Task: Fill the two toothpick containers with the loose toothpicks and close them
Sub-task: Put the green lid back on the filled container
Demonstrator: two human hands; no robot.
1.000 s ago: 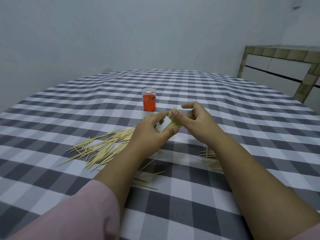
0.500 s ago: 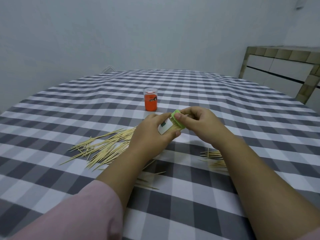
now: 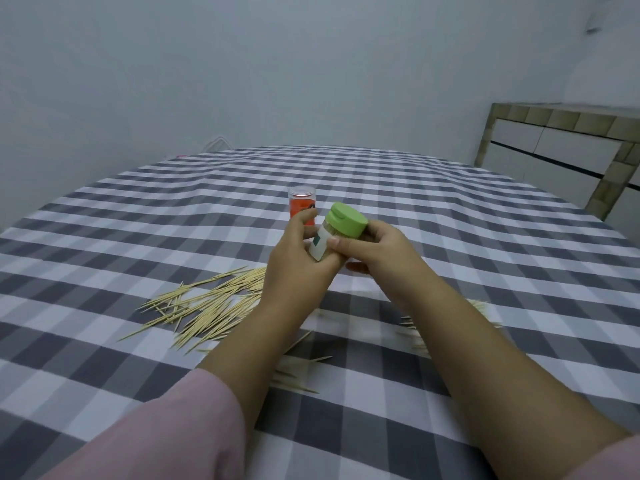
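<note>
While both your hands hold the green-capped toothpick container [image 3: 334,233] above the table [image 3: 485,244], its long axis tilts with the green cap [image 3: 347,220] up and away from you, just in front of the orange toothpick container [image 3: 302,203]. Your left hand [image 3: 300,263] curls round the white-labelled body from the left and below; your right hand [image 3: 375,252] pinches it just under the cap, thumb across the front. The cap appears seated, so pressing it home is likely your step. The main heap of loose toothpicks [image 3: 207,306] lies nearer you and left of the orange container; a smaller scatter [image 3: 415,337] lies under your right forearm. Your left hand is nearer the heap.
</note>
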